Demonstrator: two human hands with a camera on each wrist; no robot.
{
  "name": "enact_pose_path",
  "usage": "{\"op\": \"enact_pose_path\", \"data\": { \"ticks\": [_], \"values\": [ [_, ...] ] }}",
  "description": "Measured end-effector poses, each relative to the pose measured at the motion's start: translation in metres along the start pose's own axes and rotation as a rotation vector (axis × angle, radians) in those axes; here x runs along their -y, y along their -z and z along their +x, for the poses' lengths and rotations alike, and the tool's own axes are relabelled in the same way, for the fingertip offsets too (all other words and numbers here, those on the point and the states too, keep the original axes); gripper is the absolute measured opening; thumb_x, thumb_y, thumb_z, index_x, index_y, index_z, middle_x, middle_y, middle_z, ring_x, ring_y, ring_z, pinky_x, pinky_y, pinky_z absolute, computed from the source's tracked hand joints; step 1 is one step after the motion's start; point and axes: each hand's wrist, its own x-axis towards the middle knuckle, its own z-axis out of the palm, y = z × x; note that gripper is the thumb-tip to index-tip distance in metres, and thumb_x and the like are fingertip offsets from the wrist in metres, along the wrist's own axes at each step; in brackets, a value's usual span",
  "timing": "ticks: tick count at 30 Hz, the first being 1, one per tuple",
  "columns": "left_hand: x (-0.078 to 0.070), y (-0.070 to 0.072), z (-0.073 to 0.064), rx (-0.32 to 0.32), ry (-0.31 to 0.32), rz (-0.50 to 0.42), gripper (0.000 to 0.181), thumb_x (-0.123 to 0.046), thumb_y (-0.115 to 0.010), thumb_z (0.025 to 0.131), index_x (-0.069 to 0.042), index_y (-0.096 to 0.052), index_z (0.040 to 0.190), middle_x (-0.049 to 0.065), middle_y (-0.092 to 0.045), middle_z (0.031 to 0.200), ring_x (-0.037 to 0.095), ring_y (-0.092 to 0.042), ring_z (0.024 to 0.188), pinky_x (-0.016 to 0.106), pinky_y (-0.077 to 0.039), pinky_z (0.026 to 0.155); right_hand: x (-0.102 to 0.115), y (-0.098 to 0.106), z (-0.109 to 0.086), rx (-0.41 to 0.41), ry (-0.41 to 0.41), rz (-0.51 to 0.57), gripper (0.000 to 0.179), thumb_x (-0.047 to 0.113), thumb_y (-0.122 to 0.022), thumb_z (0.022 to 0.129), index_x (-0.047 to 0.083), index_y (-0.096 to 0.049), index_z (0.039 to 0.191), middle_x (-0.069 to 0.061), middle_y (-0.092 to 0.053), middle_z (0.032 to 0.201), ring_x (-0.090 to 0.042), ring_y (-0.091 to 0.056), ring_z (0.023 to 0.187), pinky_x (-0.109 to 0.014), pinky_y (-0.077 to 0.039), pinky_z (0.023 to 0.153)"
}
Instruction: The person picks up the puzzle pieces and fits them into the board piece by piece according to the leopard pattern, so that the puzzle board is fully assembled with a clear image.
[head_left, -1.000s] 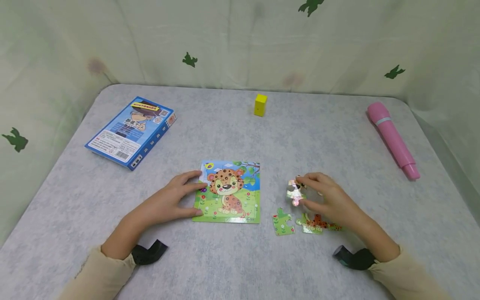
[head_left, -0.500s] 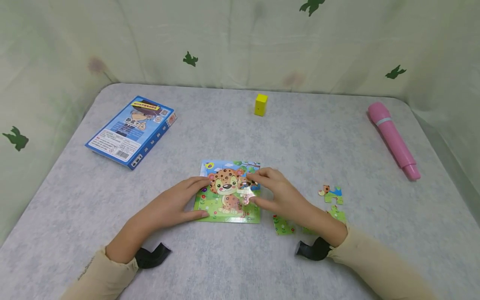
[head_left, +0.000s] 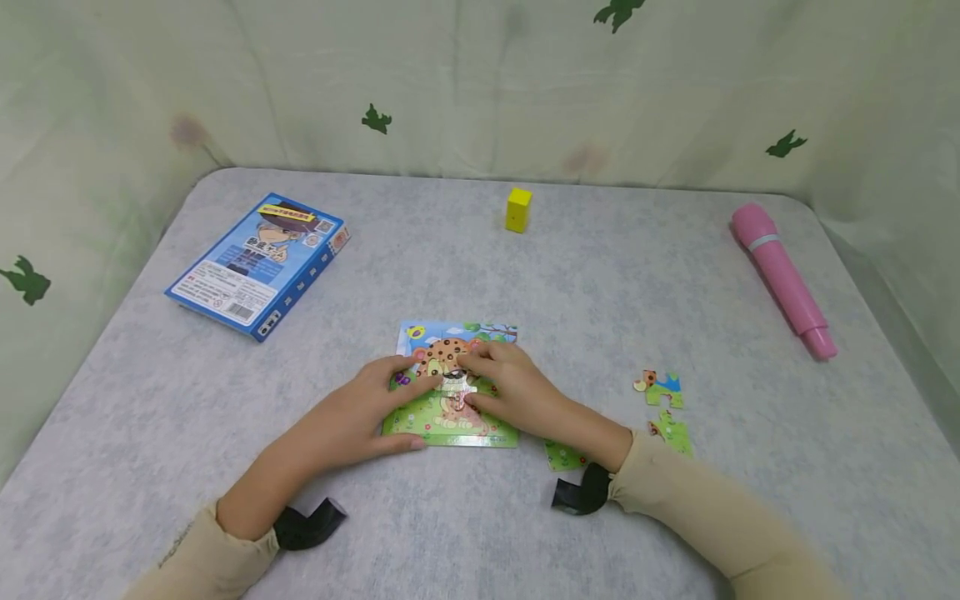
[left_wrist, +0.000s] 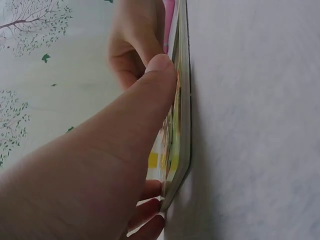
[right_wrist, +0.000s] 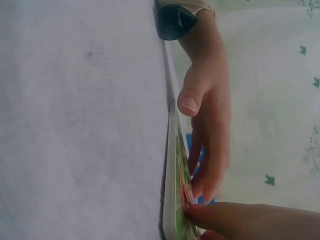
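A square jigsaw puzzle board [head_left: 408, 429] with a leopard cub picture lies flat at the middle of the table. My right hand [head_left: 517, 392] pinches a shiny jigsaw piece [head_left: 456, 385] between thumb and fingers, over the cub's face. From the left, my left hand [head_left: 367, 408] reaches across the board's edge with fingers spread, the index fingertip close to that piece. In the left wrist view, the left thumb [left_wrist: 160, 67] lies along the near edge of the board [left_wrist: 184, 125]. In the right wrist view, the right fingertip [right_wrist: 197, 212] is right at the board's surface.
Loose jigsaw pieces lie right of the board: a blue and orange one [head_left: 663, 390], a green one [head_left: 673, 433], and another green one [head_left: 564, 456] partly behind the right forearm. A blue box [head_left: 258, 262], a yellow block [head_left: 518, 210] and a pink microphone-shaped object [head_left: 783, 279] stand farther off.
My right hand has carried the jigsaw piece leftward from beside the board to over the cub's face. My left hand has shifted slightly right, farther over the board.
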Motion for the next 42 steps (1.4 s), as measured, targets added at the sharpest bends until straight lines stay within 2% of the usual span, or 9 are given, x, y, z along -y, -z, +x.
{"op": "enact_pose_path", "data": {
  "ticks": [4,9,15,19,23,28,34,38,42],
  "values": [
    [-0.001,-0.002,0.0,-0.013,-0.022,0.002,0.067,-0.062,-0.052,0.078,-0.034,-0.038,0.137,0.011,-0.024,0.142,0.027,-0.026,0.126,0.046,-0.036,0.092,0.0,-0.001,0.003,0.023,0.008,-0.026,0.047,0.024,-0.066,0.082,0.008,-0.054,0.125,-0.002,-0.051,0.111,-0.015,-0.043,0.096,-0.033,-0.032,0.089],
    [0.0,-0.003,0.0,-0.032,-0.041,0.022,0.066,-0.062,-0.053,0.078,-0.031,-0.042,0.135,0.014,-0.026,0.14,0.029,-0.027,0.125,0.048,-0.037,0.091,0.001,0.0,0.006,0.038,0.015,-0.037,0.048,0.024,-0.067,0.082,0.009,-0.054,0.126,0.003,-0.046,0.1,-0.013,-0.038,0.083,-0.03,-0.032,0.075],
    [-0.001,-0.002,-0.001,-0.01,-0.007,-0.007,0.067,-0.062,-0.053,0.078,-0.031,-0.041,0.136,0.012,-0.025,0.141,0.028,-0.025,0.127,0.048,-0.035,0.092,0.002,0.0,0.009,0.052,-0.007,-0.042,0.047,0.028,-0.067,0.082,0.013,-0.055,0.125,0.003,-0.046,0.099,-0.013,-0.038,0.084,-0.028,-0.031,0.071],
    [-0.001,-0.001,-0.001,0.002,-0.001,-0.01,0.066,-0.062,-0.053,0.078,-0.032,-0.041,0.136,0.01,-0.023,0.142,0.026,-0.023,0.127,0.047,-0.035,0.093,0.002,0.002,0.009,0.078,-0.014,-0.01,0.048,0.03,-0.065,0.083,0.013,-0.054,0.126,0.002,-0.045,0.102,-0.014,-0.037,0.087,-0.029,-0.031,0.073],
    [-0.001,-0.001,-0.001,0.003,-0.009,-0.005,0.064,-0.063,-0.052,0.078,-0.034,-0.042,0.135,0.009,-0.022,0.143,0.026,-0.023,0.127,0.046,-0.035,0.093,-0.002,0.004,0.008,0.139,-0.033,0.057,0.052,0.032,-0.063,0.084,0.015,-0.049,0.131,0.001,-0.042,0.112,-0.015,-0.036,0.099,-0.033,-0.03,0.083],
    [-0.001,-0.002,-0.001,-0.012,-0.014,-0.011,0.064,-0.063,-0.052,0.078,-0.034,-0.042,0.134,0.009,-0.023,0.142,0.026,-0.025,0.127,0.047,-0.036,0.091,-0.006,0.011,0.001,0.175,-0.105,0.228,0.058,0.033,-0.063,0.084,0.019,-0.041,0.136,-0.003,-0.035,0.13,-0.017,-0.032,0.118,-0.038,-0.03,0.095],
    [-0.001,-0.002,0.0,-0.013,-0.001,-0.025,0.066,-0.064,-0.052,0.076,-0.034,-0.043,0.134,0.009,-0.024,0.142,0.026,-0.025,0.126,0.046,-0.036,0.091,-0.006,0.032,-0.017,0.067,-0.117,0.362,0.059,0.027,-0.065,0.084,0.013,-0.039,0.135,-0.004,-0.033,0.13,-0.02,-0.035,0.119,-0.039,-0.034,0.095],
    [-0.001,-0.002,0.0,-0.014,0.001,-0.028,0.067,-0.065,-0.053,0.076,-0.032,-0.044,0.134,0.009,-0.023,0.142,0.026,-0.025,0.126,0.046,-0.035,0.092,-0.009,0.05,-0.039,-0.065,-0.092,0.365,0.06,0.022,-0.068,0.081,0.014,-0.04,0.134,-0.002,-0.033,0.13,-0.024,-0.038,0.116,-0.041,-0.035,0.094],
    [0.0,-0.002,0.0,-0.025,-0.011,-0.023,0.067,-0.064,-0.054,0.076,-0.031,-0.045,0.133,0.01,-0.024,0.142,0.026,-0.025,0.126,0.047,-0.035,0.092,-0.018,0.065,-0.066,-0.182,-0.095,0.309,0.063,0.018,-0.07,0.079,0.013,-0.04,0.133,-0.001,-0.035,0.131,-0.026,-0.038,0.113,-0.046,-0.035,0.09]
  ]
}}
